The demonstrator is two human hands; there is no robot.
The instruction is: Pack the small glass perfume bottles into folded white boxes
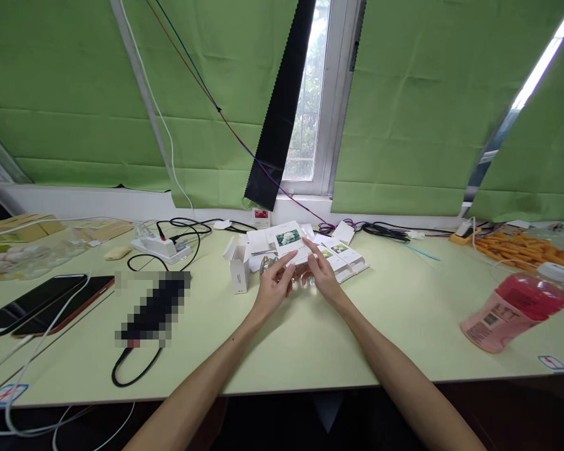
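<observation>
My left hand [275, 285] and my right hand [324, 275] are close together over the middle of the table. Between them is a small white box [289, 238] printed with a white flower on green. My fingers are closed around its near end, index fingers stretched along it. Under and beside my hands lie shiny, clear pieces [305, 277], too small and covered to make out. Left of my left hand stands an upright white carton [239, 270] with its top flap up. Just beyond my right hand lie flat white boxes [345, 255] with flower pictures.
Two dark tablets [32, 300], a blurred dark device [153, 307] with a cable and a power strip [162, 247] lie on the left. A pink bottle [517, 310] leans at the right. Behind it are orange pieces [521, 247]. Black cables [385, 230] run along the back.
</observation>
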